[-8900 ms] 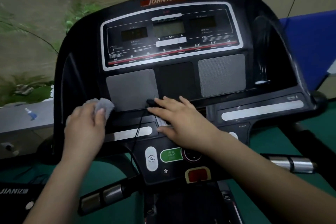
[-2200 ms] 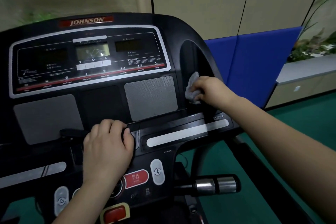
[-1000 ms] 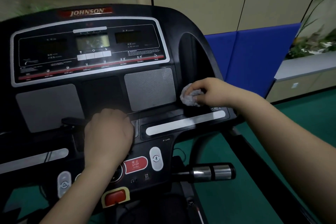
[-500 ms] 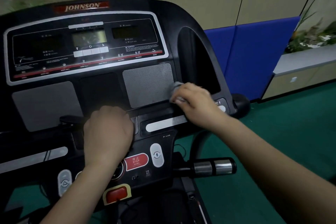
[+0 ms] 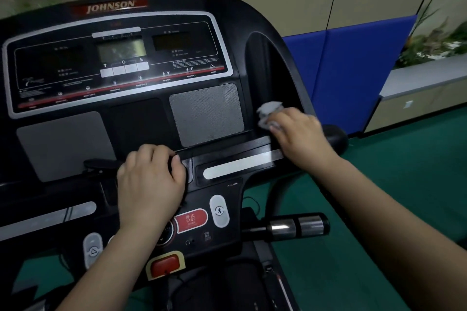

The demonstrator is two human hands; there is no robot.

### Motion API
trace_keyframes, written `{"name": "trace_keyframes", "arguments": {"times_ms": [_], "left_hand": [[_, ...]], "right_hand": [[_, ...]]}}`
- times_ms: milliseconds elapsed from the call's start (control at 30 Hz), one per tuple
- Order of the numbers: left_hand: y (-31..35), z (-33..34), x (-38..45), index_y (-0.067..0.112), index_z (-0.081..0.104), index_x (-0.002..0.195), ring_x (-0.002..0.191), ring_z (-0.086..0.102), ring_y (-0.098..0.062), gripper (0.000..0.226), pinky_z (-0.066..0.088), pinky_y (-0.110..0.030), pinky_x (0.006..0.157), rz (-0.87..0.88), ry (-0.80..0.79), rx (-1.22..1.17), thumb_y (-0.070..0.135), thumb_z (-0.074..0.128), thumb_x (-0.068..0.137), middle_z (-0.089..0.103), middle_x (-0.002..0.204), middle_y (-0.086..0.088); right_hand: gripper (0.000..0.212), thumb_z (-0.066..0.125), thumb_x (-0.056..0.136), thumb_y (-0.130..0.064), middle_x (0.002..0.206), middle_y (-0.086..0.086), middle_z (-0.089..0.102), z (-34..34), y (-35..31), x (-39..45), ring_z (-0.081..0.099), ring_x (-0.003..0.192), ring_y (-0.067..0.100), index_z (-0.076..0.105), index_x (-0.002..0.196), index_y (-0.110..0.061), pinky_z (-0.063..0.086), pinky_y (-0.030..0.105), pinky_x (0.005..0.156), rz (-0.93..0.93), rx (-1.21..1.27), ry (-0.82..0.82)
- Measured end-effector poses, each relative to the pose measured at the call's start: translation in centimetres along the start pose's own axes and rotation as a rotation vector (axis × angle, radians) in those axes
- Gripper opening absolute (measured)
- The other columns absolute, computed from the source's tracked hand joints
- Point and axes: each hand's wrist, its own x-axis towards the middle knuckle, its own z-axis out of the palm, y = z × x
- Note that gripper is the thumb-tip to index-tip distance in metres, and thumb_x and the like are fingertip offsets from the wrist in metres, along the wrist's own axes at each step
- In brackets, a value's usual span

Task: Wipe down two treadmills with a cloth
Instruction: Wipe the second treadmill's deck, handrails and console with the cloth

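Two hands are on the black treadmill console [image 5: 237, 23], and the red stop button [image 5: 191, 219] serves as the landmark for everything here. Far left of the stop button, low on the console, sits a pale oval button with a triangle [image 5: 93, 250]. Up and left of the stop button lies the left grey speaker panel [image 5: 63, 144]. The left hand [image 5: 149, 184] rests just above and left of the stop button, knuckles up, its fingers curled over the ledge of the console; whether it grips the edge or merely lies there cannot be told. High above the stop button is the display panel [image 5: 118, 58] with its silver border, and above that a red badge reading JOHNSON [image 5: 110, 6]. Below and slightly left of the stop button is a red safety key in a yellow frame [image 5: 165, 265]. Just right of the stop button stands a pale oval button with a running figure [image 5: 219, 211]. Up and right of it is the right grey speaker panel [image 5: 206, 113], with a long silver strip [image 5: 240, 164] below it. Farther right, the right hand [image 5: 298, 134] has its fingers bent round a crumpled pale cloth [image 5: 269, 112], holding it against the console at the foot of the dark side recess [image 5: 267, 70], well up and right of the stop button. Low and right of the stop button, a handle with metal sensor bands [image 5: 295, 226] sticks out over the green floor [image 5: 391, 171]. Beyond it stands a blue padded wall panel [image 5: 353, 70].
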Motion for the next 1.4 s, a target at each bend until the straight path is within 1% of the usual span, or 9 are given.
{"name": "trace_keyframes", "arguments": {"times_ms": [167,333,467,700,767,900,1033,1200,1400], "left_hand": [[-0.1,0.0,0.0,0.016,0.062,0.09,0.087,0.051,-0.028,0.03,0.04,-0.044,0.079,-0.007,-0.002,0.01,0.035,0.039,0.088,0.059,0.095,-0.005],[0.0,0.0,-0.1,0.015,0.063,0.093,0.09,0.051,-0.029,0.018,0.04,-0.045,0.081,-0.025,-0.005,0.008,0.028,0.05,0.091,0.06,0.097,-0.007],[0.1,-0.1,-0.1,0.015,0.064,0.096,0.092,0.052,-0.029,0.019,0.041,-0.046,0.082,-0.028,-0.01,0.014,0.028,0.05,0.091,0.061,0.099,-0.007],[0.1,-0.1,-0.1,0.015,0.064,0.096,0.093,0.051,-0.031,0.02,0.04,-0.047,0.083,-0.025,0.001,0.015,0.028,0.049,0.091,0.06,0.101,-0.009],[0.1,-0.1,-0.1,0.014,0.064,0.096,0.094,0.051,-0.032,0.021,0.04,-0.047,0.084,-0.02,0.004,0.013,0.028,0.049,0.091,0.06,0.101,-0.01],[0.1,-0.2,-0.1,0.014,0.064,0.097,0.094,0.051,-0.034,0.023,0.04,-0.047,0.084,-0.017,0.01,0.014,0.029,0.048,0.091,0.06,0.102,-0.011],[0.0,0.0,-0.1,0.013,0.064,0.098,0.093,0.051,-0.036,0.023,0.04,-0.047,0.082,-0.005,0.018,0.029,0.028,0.048,0.092,0.06,0.102,-0.013],[0.2,0.0,-0.1,0.01,0.064,0.099,0.093,0.05,-0.039,0.024,0.039,-0.049,0.083,0.0,0.033,0.034,0.027,0.047,0.092,0.06,0.104,-0.016],[0.2,0.1,-0.2,0.009,0.063,0.1,0.095,0.049,-0.042,0.025,0.039,-0.05,0.084,0.011,0.046,0.041,0.026,0.047,0.093,0.059,0.105,-0.019]], "right_hand": [[0.027,0.048,0.092,-0.028,0.115,-0.003,0.055,1.3,-2.3,-2.3,0.048,0.111,0.021,0.059,0.117,-0.03,0.035,0.046,0.092,0.119,0.13,0.11],[0.049,0.052,0.089,-0.014,0.138,0.0,0.045,3.8,-9.4,-5.7,0.038,0.127,0.018,0.049,0.134,-0.033,0.032,0.042,0.099,-0.181,0.188,0.021],[0.068,0.047,0.077,0.001,0.143,0.0,0.043,3.2,-6.8,-5.7,0.038,0.13,0.02,0.047,0.136,-0.032,0.033,0.039,0.103,-0.277,0.175,0.001],[0.058,0.052,0.084,0.009,0.137,0.012,0.05,0.8,1.3,-5.6,0.046,0.123,0.029,0.055,0.133,-0.022,0.037,0.045,0.108,0.087,0.199,0.159],[0.047,0.058,0.088,-0.002,0.126,0.01,0.054,-0.3,1.8,-5.7,0.048,0.117,0.028,0.057,0.131,-0.021,0.039,0.037,0.105,0.158,0.243,0.165],[0.034,0.06,0.091,-0.027,0.103,-0.002,0.05,-3.4,1.0,-7.3,0.05,0.091,0.004,0.059,0.125,-0.028,0.03,-0.005,0.078,0.302,0.384,0.2],[0.027,0.053,0.089,-0.038,0.096,-0.008,0.05,-3.9,-0.2,-12.1,0.051,0.092,-0.002,0.064,0.113,-0.033,0.036,0.005,0.079,0.21,0.332,0.189],[0.038,0.037,0.095,-0.046,0.11,-0.002,0.056,1.3,0.8,-18.0,0.055,0.101,0.022,0.057,0.116,-0.022,0.045,0.042,0.087,0.132,0.125,-0.082],[0.044,0.043,0.095,-0.038,0.124,0.009,0.056,3.6,-2.9,-18.4,0.051,0.114,0.026,0.051,0.13,-0.012,0.032,0.04,0.106,-0.017,0.133,0.013]]}}
